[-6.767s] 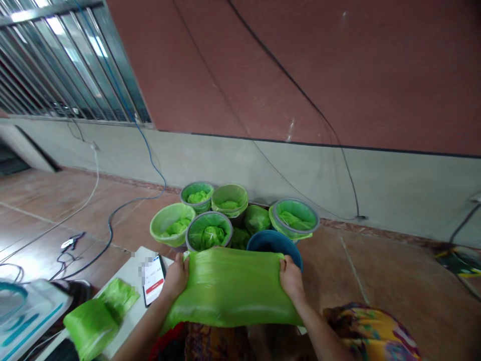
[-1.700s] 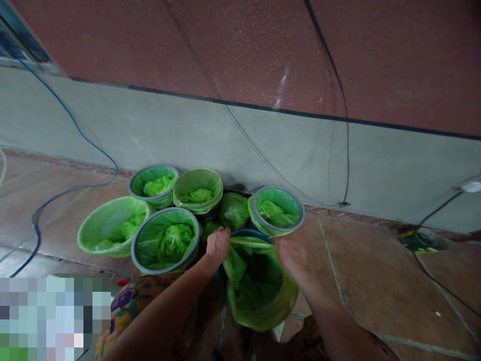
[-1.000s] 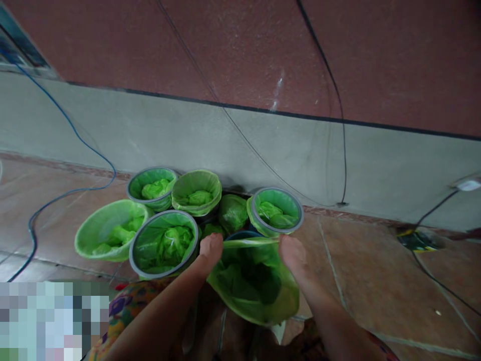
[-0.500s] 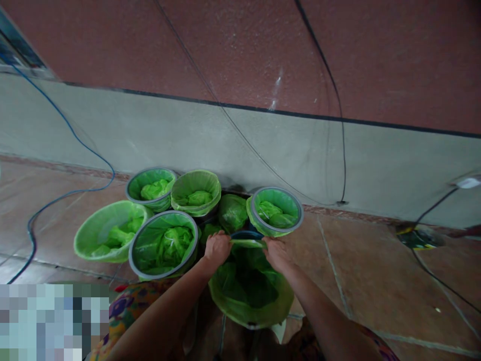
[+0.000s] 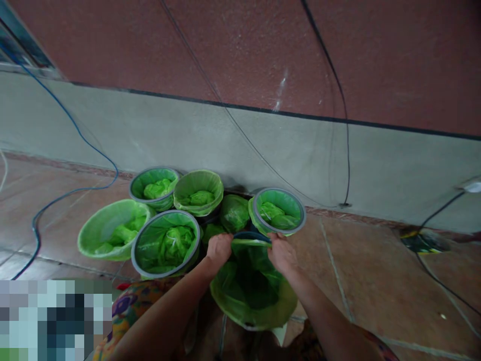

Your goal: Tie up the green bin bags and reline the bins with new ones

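A green plastic bag [image 5: 254,291] lines a blue bin [image 5: 251,234] on the floor in front of me, its near edge folded over the rim. My left hand [image 5: 219,249] grips the far edge of the bag at the left. My right hand [image 5: 281,252] grips the same edge at the right. Between the two hands the edge is pulled into a tight green band just below the bin's far rim. Both hands are closed on the plastic.
Several bins lined with green bags [image 5: 166,242] stand against the grey wall base [image 5: 240,150], left of and behind the blue bin. A blue cable [image 5: 67,190] runs over the tiled floor at left. Black cables [image 5: 340,130] hang on the wall. My patterned clothing [image 5: 124,311] shows below.
Earlier I held the flat bag spread between both hands. It has since gone into the blue bin. In the last second my hands have drawn closer together along the far edge.
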Action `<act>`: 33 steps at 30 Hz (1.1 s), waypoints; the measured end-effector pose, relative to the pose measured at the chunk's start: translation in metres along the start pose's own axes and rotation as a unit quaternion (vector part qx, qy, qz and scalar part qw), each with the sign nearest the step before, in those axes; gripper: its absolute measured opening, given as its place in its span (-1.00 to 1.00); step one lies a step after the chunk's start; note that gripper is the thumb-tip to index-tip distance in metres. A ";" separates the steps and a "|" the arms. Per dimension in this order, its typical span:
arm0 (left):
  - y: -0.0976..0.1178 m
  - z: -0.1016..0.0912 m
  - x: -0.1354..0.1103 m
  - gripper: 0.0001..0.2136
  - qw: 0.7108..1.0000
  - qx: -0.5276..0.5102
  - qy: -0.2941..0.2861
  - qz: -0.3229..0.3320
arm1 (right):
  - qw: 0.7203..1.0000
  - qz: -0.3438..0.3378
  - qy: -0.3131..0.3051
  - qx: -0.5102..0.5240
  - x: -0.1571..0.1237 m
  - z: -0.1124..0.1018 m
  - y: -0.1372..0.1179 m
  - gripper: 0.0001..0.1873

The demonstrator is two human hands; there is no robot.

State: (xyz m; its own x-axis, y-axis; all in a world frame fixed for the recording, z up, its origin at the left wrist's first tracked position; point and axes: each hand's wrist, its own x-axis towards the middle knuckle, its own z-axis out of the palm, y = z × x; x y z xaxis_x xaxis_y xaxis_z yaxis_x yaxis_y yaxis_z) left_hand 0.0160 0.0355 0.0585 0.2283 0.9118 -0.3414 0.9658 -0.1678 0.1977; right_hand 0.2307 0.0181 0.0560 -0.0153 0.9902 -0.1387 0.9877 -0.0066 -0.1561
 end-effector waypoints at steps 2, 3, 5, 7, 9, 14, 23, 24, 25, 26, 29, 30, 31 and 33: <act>0.002 0.000 -0.001 -0.71 1.000 0.003 0.013 0.009 | 0.999 -0.051 0.015 0.007 0.000 0.002 -0.001 -0.41; 0.003 0.001 -0.001 -0.74 1.000 0.002 0.021 0.013 | 0.997 -0.072 0.015 0.011 0.001 0.003 -0.003 -0.39; 0.005 0.001 -0.002 -0.77 0.999 -0.005 0.038 0.021 | 0.996 -0.084 0.001 0.018 0.002 0.003 -0.006 -0.44; 0.007 0.002 -0.003 -0.73 0.998 -0.013 0.059 0.034 | 0.997 -0.075 -0.014 0.023 0.004 0.001 -0.008 -0.53; 0.009 0.002 -0.003 -0.73 0.997 -0.013 0.071 0.042 | 0.997 -0.068 -0.016 0.024 0.005 0.000 -0.010 -0.61; 0.009 0.001 -0.001 -0.76 0.997 -0.002 0.064 0.038 | 0.998 -0.051 -0.044 0.003 0.007 -0.002 -0.010 -0.72; 0.014 -0.003 -0.001 -0.74 0.993 -0.006 0.087 0.075 | 0.997 -0.047 -0.054 0.009 -0.003 -0.010 -0.019 -0.52; 0.016 -0.003 -0.002 -0.74 0.992 -0.008 0.090 0.085 | 0.997 -0.072 -0.037 0.014 -0.004 -0.013 -0.022 -0.49; 0.018 -0.002 -0.003 -0.76 0.991 -0.010 0.093 0.094 | 0.995 -0.096 -0.025 0.018 -0.005 -0.015 -0.026 -0.49; 0.020 -0.002 -0.003 -0.77 0.990 -0.012 0.095 0.103 | 0.993 -0.114 -0.020 0.021 -0.005 -0.017 -0.029 -0.55; 0.024 0.000 -0.004 -0.79 0.989 -0.019 0.094 0.116 | 0.992 -0.120 -0.031 0.015 -0.004 -0.020 -0.034 -0.72; 0.025 0.001 -0.004 -0.79 0.990 -0.018 0.086 0.114 | 0.994 -0.105 -0.035 0.009 -0.004 -0.020 -0.033 -0.69; 0.024 0.001 -0.003 -0.78 0.991 -0.016 0.075 0.106 | 0.996 -0.086 -0.037 0.003 -0.002 -0.020 -0.032 -0.66; 0.022 0.001 -0.001 -0.76 0.995 -0.009 0.048 0.082 | 0.998 -0.048 -0.034 -0.007 0.000 -0.020 -0.027 -0.63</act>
State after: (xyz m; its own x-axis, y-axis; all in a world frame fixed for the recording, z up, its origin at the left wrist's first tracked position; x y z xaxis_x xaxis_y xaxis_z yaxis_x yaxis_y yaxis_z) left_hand 0.0367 0.0302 0.0624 0.3699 0.9039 -0.2146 0.9136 -0.3120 0.2608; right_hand 0.2067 0.0212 0.0803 -0.1195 0.9747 -0.1891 0.9833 0.0899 -0.1584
